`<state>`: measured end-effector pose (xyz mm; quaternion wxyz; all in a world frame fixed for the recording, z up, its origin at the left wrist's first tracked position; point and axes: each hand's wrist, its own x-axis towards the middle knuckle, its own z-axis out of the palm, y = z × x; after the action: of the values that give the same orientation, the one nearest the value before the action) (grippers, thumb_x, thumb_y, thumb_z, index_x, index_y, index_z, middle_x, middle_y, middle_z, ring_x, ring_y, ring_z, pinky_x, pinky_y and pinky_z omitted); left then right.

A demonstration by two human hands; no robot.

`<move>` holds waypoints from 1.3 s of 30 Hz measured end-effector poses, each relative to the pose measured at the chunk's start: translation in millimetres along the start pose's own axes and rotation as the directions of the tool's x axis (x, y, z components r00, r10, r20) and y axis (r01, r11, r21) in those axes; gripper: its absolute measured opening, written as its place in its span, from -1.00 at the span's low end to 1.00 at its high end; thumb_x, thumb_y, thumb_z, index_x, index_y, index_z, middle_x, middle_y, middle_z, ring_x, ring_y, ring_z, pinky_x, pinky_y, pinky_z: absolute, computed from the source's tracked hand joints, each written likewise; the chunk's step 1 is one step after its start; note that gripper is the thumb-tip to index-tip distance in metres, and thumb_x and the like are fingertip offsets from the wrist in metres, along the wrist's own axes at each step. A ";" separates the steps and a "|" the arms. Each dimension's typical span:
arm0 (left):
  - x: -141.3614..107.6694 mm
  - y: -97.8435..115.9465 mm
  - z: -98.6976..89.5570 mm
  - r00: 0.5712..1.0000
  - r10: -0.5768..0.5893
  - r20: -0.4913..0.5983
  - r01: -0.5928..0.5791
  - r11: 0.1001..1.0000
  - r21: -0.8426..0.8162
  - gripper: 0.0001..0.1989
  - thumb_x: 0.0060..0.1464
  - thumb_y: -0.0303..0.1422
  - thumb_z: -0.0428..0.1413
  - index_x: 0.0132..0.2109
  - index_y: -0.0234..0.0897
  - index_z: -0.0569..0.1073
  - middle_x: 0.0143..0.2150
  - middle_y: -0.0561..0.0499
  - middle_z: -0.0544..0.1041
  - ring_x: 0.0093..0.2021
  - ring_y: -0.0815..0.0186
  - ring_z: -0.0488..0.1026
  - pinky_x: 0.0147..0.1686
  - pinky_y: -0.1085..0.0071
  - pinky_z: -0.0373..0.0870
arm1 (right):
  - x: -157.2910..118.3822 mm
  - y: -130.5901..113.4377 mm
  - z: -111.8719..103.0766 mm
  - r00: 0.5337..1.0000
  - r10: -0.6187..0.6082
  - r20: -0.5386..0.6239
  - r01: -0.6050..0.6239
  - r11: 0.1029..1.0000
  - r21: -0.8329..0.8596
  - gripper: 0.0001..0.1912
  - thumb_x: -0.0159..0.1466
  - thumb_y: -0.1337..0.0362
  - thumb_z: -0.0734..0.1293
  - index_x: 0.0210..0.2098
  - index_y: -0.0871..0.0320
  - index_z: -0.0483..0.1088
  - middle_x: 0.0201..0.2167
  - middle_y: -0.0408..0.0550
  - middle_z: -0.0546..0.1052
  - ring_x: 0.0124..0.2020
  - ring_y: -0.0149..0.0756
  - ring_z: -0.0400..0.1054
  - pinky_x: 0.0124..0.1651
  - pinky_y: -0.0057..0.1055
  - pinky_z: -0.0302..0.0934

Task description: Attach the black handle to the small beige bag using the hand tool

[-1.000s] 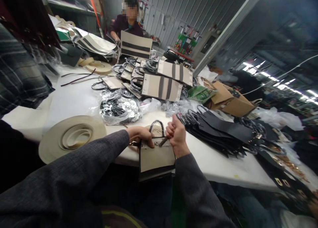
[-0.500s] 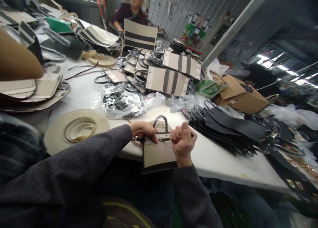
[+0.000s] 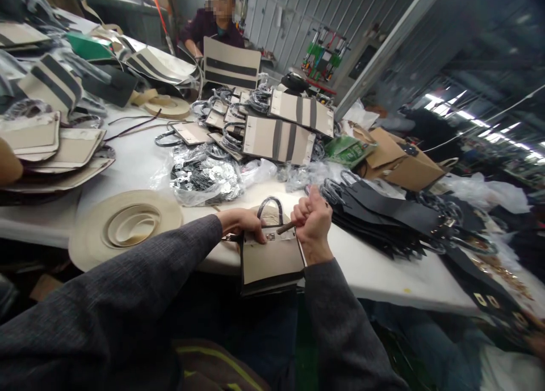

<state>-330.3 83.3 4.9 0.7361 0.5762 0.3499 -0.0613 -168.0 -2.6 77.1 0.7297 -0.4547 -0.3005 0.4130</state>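
Observation:
A beige bag panel [image 3: 272, 263] with dark edging leans at the table's front edge, its plastic-wrapped handle [image 3: 271, 201] standing up at the top. My left hand [image 3: 246, 223] grips its upper left edge, thumb on the front near a small metal piece [image 3: 271, 236]. Something shiny sticks out left of that hand; its kind is unclear. Closed in a fist, my right hand [image 3: 314, 223] holds a thin dark rod-shaped tool [image 3: 285, 227]. The tool's tip is over the panel's top strip, close to the metal piece; contact cannot be made out.
A large tape roll [image 3: 85, 238] lies at left on the white table [image 3: 361, 274]. Beyond are a plastic bag of metal parts [image 3: 204, 175] and piled beige panels [image 3: 279, 138]. Black handled panels [image 3: 383, 215] are stacked at right. Across the table sits a person [image 3: 236, 33].
My right hand has drawn the tool's tip up and away from the metal piece, uncovering it. The left hand keeps its hold on the panel. The view has shifted slightly.

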 end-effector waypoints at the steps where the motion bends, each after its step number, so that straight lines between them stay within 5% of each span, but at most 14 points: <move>1: 0.0 -0.6 0.1 1.000 0.008 -0.006 -0.008 1.000 -0.004 -0.61 -0.35 -0.51 0.46 -0.25 -0.30 0.60 -0.33 -0.03 0.65 -0.41 0.20 0.54 -0.48 0.41 0.47 | 3.2 1.8 3.3 1.000 0.025 0.003 -0.025 1.000 -0.014 -0.20 0.26 -0.22 0.60 -0.58 0.04 -0.01 -0.71 -0.42 -0.02 -0.74 -0.58 -0.21 -0.72 -0.50 -0.27; 8: -10.3 3.7 2.7 0.999 0.028 -0.023 -0.028 0.999 0.025 -0.68 -0.26 -0.52 0.44 -0.26 -0.32 0.62 -0.42 0.00 0.60 -0.49 0.25 0.48 -0.55 0.45 0.38 | 3.3 16.2 9.4 0.993 0.102 0.055 -0.097 0.992 -0.086 -0.22 0.27 -0.19 0.60 -0.59 0.05 0.02 -0.71 -0.41 0.00 -0.74 -0.59 -0.19 -0.72 -0.51 -0.27; 12: -11.1 7.2 0.3 0.999 -0.023 0.027 0.022 0.999 0.040 -0.76 -0.18 -0.54 0.42 -0.29 -0.34 0.62 -0.49 0.02 0.54 -0.60 0.34 0.32 -0.63 0.48 0.24 | -11.9 19.2 7.6 0.998 0.022 0.057 -0.017 0.997 -0.082 -0.26 0.33 -0.11 0.58 -0.60 0.06 0.05 -0.70 -0.39 0.01 -0.73 -0.58 -0.15 -0.69 -0.48 -0.25; 20: 6.7 -7.1 -5.0 0.999 -0.023 0.022 0.023 1.000 0.007 -0.71 -0.21 -0.51 0.43 -0.24 -0.34 0.63 -0.39 -0.04 0.62 -0.43 0.20 0.53 -0.50 0.41 0.46 | -40.6 36.7 -6.0 0.974 -0.222 -0.036 0.223 0.974 0.042 -0.24 0.40 -0.08 0.54 -0.62 0.09 0.04 -0.68 -0.37 0.00 -0.70 -0.57 -0.13 -0.61 -0.47 -0.16; 27: -0.8 0.9 -7.1 0.995 -0.030 0.100 0.036 0.997 -0.066 -0.60 -0.32 -0.46 0.54 -0.25 -0.33 0.65 -0.32 -0.08 0.68 -0.35 0.16 0.61 -0.41 0.40 0.56 | -31.5 19.6 -5.9 0.990 -0.139 -0.003 0.139 0.988 0.069 -0.23 0.35 -0.18 0.55 -0.61 0.07 0.06 -0.69 -0.39 0.00 -0.72 -0.56 -0.15 -0.65 -0.46 -0.19; 34: 1.8 -2.6 -12.6 0.988 -0.010 0.151 0.026 0.994 -0.106 -0.47 -0.49 -0.45 0.58 -0.23 -0.34 0.67 -0.26 -0.13 0.71 -0.26 0.10 0.64 -0.27 0.32 0.61 | -42.5 30.7 9.1 0.993 -0.120 -0.019 0.120 0.992 0.049 -0.25 0.34 -0.14 0.57 -0.61 0.07 0.08 -0.69 -0.39 0.00 -0.70 -0.58 -0.16 -0.65 -0.48 -0.19; 39: -14.8 14.0 6.1 0.994 0.074 0.084 -0.070 0.996 -0.050 -0.35 -0.57 -0.35 0.65 -0.19 -0.32 0.67 -0.20 -0.11 0.73 -0.17 0.05 0.65 -0.15 0.29 0.62 | -26.2 8.4 -14.0 0.995 -0.014 -0.096 0.020 0.997 0.070 -0.23 0.31 -0.24 0.54 -0.58 0.03 0.02 -0.70 -0.41 -0.01 -0.71 -0.56 -0.19 -0.67 -0.48 -0.23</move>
<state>-331.7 77.8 25.4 0.7654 0.5678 0.2985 -0.0513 -171.9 -29.3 62.1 0.7623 -0.4451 -0.2544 0.3951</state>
